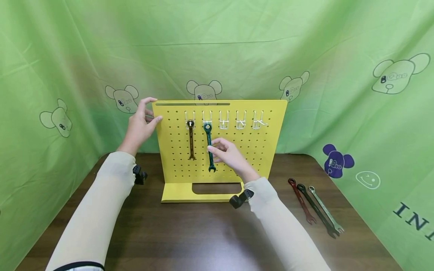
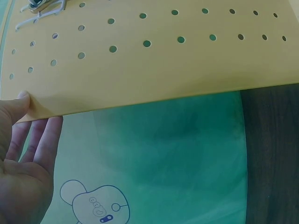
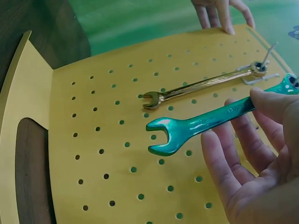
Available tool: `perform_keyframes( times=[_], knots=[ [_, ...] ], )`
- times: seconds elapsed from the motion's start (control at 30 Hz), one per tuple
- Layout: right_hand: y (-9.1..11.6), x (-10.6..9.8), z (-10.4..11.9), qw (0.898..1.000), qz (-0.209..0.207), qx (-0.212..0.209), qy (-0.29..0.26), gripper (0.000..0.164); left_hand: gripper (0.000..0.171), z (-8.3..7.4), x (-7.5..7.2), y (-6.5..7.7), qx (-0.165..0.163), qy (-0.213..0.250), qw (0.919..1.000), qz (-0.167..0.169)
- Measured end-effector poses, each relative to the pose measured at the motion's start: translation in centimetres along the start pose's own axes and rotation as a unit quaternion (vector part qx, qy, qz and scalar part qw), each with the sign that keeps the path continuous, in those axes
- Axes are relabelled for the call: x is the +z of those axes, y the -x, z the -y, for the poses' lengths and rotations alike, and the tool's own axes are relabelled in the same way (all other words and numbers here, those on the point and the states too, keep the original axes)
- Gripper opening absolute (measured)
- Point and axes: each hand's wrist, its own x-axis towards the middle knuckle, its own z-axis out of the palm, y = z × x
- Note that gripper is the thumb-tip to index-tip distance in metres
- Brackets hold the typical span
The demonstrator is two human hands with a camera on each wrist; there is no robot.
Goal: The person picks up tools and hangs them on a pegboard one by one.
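Note:
My left hand (image 1: pixel 138 124) grips the upper left edge of a yellow pegboard (image 2: pixel 154 70), thumb on the front and fingers behind. With my right hand (image 1: pixel 230 155) I pinch the shank of a green combination wrench (image 3: pixel 210 120), thumb on one side and fingertips on the other. Its ring end is up at the second hook from the left, and a hook tip shows in the ring at the edge of the right wrist view. The open end points down, standing off the board. Left of it, a bronze-coloured wrench (image 1: pixel 191 142) hangs by its ring on the first hook.
Three white wire hooks (image 1: pixel 240 122) to the right carry nothing. On the brown table (image 1: pixel 190 233), a red wrench (image 1: pixel 301 201), a dark wrench (image 1: pixel 317 209) and a silver wrench (image 1: pixel 325 209) lie to the right. A green curtain (image 1: pixel 237 56) surrounds the table.

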Motion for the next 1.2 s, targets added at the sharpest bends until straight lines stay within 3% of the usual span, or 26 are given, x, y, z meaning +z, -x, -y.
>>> perform_keyframes(
  times=[0.57,1.2],
  knots=[
    [-0.5,0.5,-0.1,1.000,-0.008,0.024,-0.006,0.044,0.059,-0.1,0.0,0.1,0.000,-0.004,1.0000,-0.001],
    [1.7,-1.3,-1.1,1.000,-0.016,-0.001,0.014,0.045,0.059,0.0,0.1,0.0,0.002,0.000,1.0000,-0.001]
  ],
)
